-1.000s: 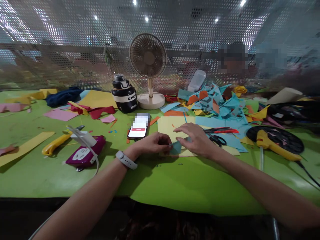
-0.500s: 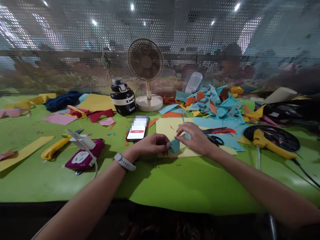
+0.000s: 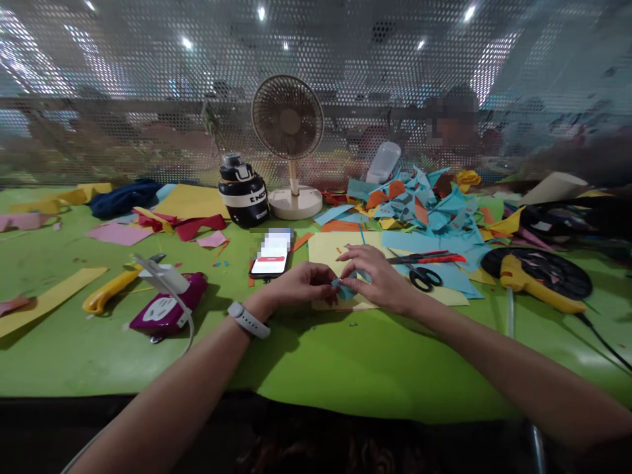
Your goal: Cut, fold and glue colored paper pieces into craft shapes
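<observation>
Between my two hands is a small piece of light blue paper (image 3: 347,290), partly covered by the fingers. My left hand (image 3: 312,283), with a pale band on its wrist, pinches the paper's left side. My right hand (image 3: 371,275) grips its right side with thumb and fingertips. Both hands are over pale yellow sheets (image 3: 323,247) on the green table (image 3: 375,355). Just right of my right hand lie black-handled scissors (image 3: 425,279) and a red-and-black handled tool (image 3: 447,257).
A phone (image 3: 269,260), a dark bottle (image 3: 243,197) and a fan (image 3: 289,122) stand or lie beyond my left hand. Blue paper scraps (image 3: 429,204) are heaped at the back right. A yellow glue gun (image 3: 540,289) is at the right, a purple case (image 3: 168,306) at the left.
My right hand has moved slightly left, closer to my left hand, and its fingers now take hold of the blue paper. More of the scissors shows.
</observation>
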`<state>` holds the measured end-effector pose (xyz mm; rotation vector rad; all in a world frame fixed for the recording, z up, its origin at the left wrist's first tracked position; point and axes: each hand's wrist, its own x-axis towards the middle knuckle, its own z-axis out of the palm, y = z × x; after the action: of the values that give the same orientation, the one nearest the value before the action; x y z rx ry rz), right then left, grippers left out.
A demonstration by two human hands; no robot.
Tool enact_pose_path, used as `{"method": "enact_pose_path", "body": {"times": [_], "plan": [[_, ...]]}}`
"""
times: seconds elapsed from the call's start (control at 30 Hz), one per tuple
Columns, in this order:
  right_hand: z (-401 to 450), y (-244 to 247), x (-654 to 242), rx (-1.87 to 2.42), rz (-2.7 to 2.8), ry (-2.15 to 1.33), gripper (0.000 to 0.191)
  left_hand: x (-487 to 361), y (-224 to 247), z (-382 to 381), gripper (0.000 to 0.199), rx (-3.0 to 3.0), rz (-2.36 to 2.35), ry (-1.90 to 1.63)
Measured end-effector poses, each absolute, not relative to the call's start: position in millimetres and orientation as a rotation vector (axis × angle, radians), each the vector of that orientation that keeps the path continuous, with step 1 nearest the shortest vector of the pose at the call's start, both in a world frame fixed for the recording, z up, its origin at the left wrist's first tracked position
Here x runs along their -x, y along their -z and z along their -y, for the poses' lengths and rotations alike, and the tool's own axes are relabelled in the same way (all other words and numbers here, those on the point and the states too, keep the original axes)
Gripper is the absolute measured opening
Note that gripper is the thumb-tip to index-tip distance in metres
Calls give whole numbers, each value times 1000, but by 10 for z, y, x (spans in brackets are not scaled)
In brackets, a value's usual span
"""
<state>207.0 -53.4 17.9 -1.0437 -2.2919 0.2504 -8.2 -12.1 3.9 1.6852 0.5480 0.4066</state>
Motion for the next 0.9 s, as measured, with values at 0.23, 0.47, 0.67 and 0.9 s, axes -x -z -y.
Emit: {"method": "enact_pose_path", "body": {"times": [0.23,0.47,0.67,0.9], "plan": [[530,-175,-2062,1032,2294,-270,5,80,-20,114,15,-1683,-517,-412],[553,-187,-2040,1037,2285,-298,4,89,-41,123,19,-1730,-510,-404],[517,-247,-2089,1159,2227,-257,13,70,-85,145,23,-1664,-557,-404],[494,-280,-2119,1218,2343,-333,14,52,-141,174,31,-1764,-666,-470]]}}
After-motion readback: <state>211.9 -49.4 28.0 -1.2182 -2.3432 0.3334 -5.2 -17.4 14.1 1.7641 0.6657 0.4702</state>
